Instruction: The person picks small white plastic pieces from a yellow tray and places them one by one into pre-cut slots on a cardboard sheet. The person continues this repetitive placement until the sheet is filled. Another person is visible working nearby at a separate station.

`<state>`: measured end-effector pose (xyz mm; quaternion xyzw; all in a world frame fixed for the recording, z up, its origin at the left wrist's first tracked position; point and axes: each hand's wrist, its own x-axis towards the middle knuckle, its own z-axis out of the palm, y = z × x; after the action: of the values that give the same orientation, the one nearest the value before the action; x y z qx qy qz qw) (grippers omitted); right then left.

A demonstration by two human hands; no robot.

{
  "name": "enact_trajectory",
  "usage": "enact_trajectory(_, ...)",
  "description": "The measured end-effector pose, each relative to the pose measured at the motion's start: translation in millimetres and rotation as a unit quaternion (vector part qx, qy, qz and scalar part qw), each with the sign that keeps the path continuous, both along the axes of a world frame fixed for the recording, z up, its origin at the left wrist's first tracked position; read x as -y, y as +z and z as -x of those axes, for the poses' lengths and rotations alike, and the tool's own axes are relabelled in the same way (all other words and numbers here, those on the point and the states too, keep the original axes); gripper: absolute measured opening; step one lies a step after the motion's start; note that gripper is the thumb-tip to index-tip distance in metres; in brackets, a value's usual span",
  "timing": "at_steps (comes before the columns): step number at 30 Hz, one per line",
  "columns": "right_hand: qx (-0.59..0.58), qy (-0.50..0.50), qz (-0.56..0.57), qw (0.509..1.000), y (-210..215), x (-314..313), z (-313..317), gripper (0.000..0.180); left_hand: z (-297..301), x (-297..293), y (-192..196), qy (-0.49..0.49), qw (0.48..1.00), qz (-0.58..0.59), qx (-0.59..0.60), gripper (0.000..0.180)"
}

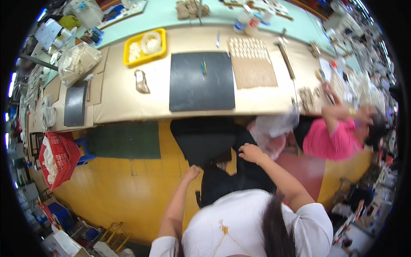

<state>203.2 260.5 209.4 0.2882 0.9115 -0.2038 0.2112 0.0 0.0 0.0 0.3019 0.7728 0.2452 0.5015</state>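
Seen from my remote post, the left grip (192,172) hangs with fingers curled in; the right grip (251,151), fingers bent, is near the wearer's dark-clothed legs. I cannot tell whether either is clamped on anything. Just ahead of and between the grips is a black item (203,141), too dark for me to identify. Farther ahead, on the bench (115,94), a black mat (201,90) bears a small blue-and-yellow tool (204,67). Ahead of the right grip lies a brown sheet (254,73); ahead and left of the left grip, a yellow tray (147,59). A co-worker in pink (332,139) sits right of the right grip.
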Motion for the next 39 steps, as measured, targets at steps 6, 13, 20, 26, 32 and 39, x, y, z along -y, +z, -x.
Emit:
enact_trajectory(6,0.049,0.002,0.207,0.977,-163.4,47.5,27.6,0.066,-37.1,10.1,179.9,0.278,0.92,-0.113,-0.251,0.027)
enact_trajectory(13,0.066,0.051,0.262,0.962,-128.6,-7.9,44.1,0.066,42.7,-119.1,187.1,0.321,0.869,-0.047,-0.373,0.061)
enact_trajectory(20,0.071,0.042,0.298,0.951,-114.3,-46.2,49.9,0.065,44.6,-130.9,166.2,0.168,0.837,0.1,-0.51,0.056)
enact_trajectory(26,0.082,0.046,0.303,0.948,-104.6,-54.0,42.3,0.064,45.0,-120.3,166.7,0.148,0.837,0.099,-0.517,0.056)
enact_trajectory(32,0.058,0.025,0.28,0.958,-115.1,-22.3,45.5,0.064,55.1,-116.1,163.3,0.129,0.839,0.086,-0.522,0.057)
enact_trajectory(39,0.034,-0.017,0.216,0.976,-135.9,17.3,52.5,0.063,54.8,-113.8,162.7,0.118,0.856,0.086,-0.495,0.059)
